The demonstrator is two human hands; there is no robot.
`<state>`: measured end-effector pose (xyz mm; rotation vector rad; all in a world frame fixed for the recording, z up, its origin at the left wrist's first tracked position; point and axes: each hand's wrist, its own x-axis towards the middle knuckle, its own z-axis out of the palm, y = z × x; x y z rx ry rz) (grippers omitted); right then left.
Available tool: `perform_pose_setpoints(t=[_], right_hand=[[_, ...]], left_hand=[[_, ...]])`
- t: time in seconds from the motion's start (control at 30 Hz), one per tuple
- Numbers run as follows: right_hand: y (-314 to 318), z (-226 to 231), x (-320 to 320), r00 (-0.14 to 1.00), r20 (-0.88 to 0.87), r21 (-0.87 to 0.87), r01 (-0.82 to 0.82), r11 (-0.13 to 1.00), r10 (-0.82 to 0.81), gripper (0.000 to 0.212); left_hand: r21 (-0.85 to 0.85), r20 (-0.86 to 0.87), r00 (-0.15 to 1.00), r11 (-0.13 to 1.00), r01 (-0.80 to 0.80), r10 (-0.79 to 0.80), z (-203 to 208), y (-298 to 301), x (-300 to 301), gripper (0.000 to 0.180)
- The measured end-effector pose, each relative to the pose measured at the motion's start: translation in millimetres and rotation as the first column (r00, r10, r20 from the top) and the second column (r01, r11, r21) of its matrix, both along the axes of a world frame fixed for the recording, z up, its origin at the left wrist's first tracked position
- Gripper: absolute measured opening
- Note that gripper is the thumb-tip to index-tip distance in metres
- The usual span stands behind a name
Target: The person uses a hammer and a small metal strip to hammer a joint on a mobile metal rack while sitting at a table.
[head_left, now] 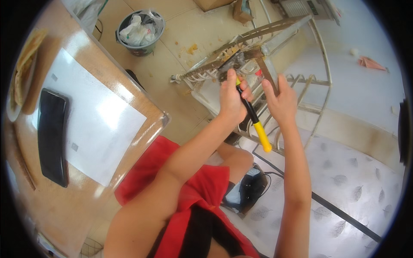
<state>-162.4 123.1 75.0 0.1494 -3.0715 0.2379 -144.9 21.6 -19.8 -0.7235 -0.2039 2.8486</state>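
Note:
My left hand point(234, 96) is closed around the black and yellow handle of a scraper point(254, 116), its thumb lying along the top. The scraper's dark, smeared flat head points away from me, against an old metal rack point(318, 47). Worn brown and whitish bars make up the rack, with curled pieces inside it, and it leans at a tilt. My right hand point(282, 103) is on a brown flat bar point(269, 66) of the rack, thumb and forefinger on either side of it; its other fingers are hidden. A small red spot shows beside that bar.
To the left, a wooden table point(129, 84) carries a white sheet point(103, 116), a black phone point(53, 137) and a plate of flatbread point(23, 79). A bucket point(142, 45) with plastic bags stands on the tiled floor. Leaf-patterned sheeting point(340, 180) lies right. An open box point(245, 198) sits by my leg.

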Motion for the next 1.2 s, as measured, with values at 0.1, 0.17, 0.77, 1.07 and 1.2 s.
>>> perform_pose_setpoints(t=[0.1,0.17,0.77,1.07,1.2], right_hand=[[16.3,-0.6,-2.7,0.997,0.083,-0.153,0.020,0.988,-0.007,0.041],[21.6,3.2,-4.8,0.983,0.183,-0.334,0.075,0.940,-0.013,0.041],[32.3,6.4,-4.7,0.914,0.392,-0.792,0.280,0.543,0.101,0.031],[39.3,-1.2,-8.8,0.927,0.325,-0.766,0.142,0.627,0.186,0.030],[38.6,0.5,-1.1,0.943,0.306,-0.661,0.110,0.743,0.133,0.033]], left_hand=[[-0.175,-0.142,0.989,0.984,0.016,-0.042,12.8,-13.3,20.5,0.032],[-0.303,-0.233,0.965,0.952,0.043,-0.117,33.1,-20.7,31.5,0.030],[-0.294,-0.084,0.996,0.954,-0.058,0.035,102.1,5.5,6.7,0.017],[-0.437,-0.124,0.985,0.885,-0.160,0.117,71.7,22.1,-3.9,0.024],[-0.520,-0.335,0.942,0.826,-0.215,0.034,24.7,-3.2,10.1,0.023]])
